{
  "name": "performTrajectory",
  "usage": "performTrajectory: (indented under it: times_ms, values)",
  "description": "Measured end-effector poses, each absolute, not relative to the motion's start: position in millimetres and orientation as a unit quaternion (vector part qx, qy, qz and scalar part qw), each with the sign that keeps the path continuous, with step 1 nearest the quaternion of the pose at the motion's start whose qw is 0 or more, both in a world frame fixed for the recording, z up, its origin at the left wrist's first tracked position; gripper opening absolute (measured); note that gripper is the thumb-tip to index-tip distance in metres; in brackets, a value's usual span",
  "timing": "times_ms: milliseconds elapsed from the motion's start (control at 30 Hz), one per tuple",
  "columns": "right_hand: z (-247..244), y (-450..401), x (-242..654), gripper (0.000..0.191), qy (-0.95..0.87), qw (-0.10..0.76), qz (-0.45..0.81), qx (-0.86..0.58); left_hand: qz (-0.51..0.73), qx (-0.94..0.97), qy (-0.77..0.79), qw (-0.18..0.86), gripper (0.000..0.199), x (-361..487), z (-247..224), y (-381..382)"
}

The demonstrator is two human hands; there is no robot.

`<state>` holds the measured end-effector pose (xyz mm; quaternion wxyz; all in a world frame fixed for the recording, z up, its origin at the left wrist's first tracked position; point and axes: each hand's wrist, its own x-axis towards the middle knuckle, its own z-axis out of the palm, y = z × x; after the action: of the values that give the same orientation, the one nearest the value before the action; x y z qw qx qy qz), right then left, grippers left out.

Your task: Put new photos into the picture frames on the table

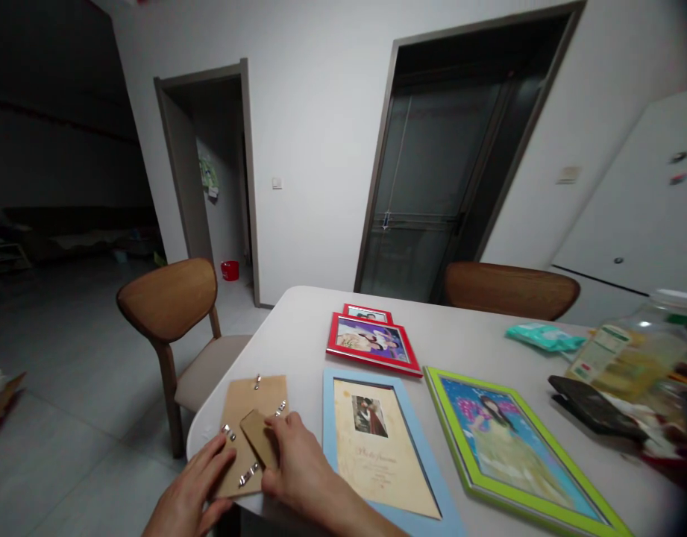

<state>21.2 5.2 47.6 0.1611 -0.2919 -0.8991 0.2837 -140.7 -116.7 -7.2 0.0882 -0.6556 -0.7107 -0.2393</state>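
Note:
A brown frame backing board [273, 389] with several metal clips lies near the table's left front corner. My right hand [303, 464] pinches a smaller brown flap [258, 434], which looks like a stand leg, tilted over the middle of the board. At the board's lower left corner, my left hand [189, 488] has its fingers on top and its thumb by the front edge, gripping it beside a metal clip [228, 432]. Just right of my right hand lies a light blue picture frame [330, 418] holding a cream sheet with a small photo.
Two red picture frames [333, 339] lie farther back, a green picture frame [452, 440] to the right. A teal packet [544, 337], a black object [592, 409] and a big clear jar [637, 350] crowd the right side. Wooden chairs [172, 298] stand around the white table [433, 335].

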Motion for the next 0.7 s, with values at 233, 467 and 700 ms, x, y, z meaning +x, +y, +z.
performTrajectory:
  times_ms: [233, 467, 700]
  values:
    - [85.0, 18.8, 105.7, 0.046, -0.88, 0.226, 0.297, -0.293, -0.298, -0.707, -0.639, 0.054, 0.039, -85.7, 39.3, -88.9]
    - [66.3, 55.3, 179.9, 0.031, -0.868, 0.182, 0.239, -0.395, -0.241, -0.726, -0.634, -0.116, 0.03, -6.1, 53.5, -28.2]
    - [19.3, 61.9, 179.1, 0.035, -0.876, 0.219, 0.158, -0.399, -0.213, -0.723, -0.645, -0.125, 0.029, -0.6, 41.4, -24.1]
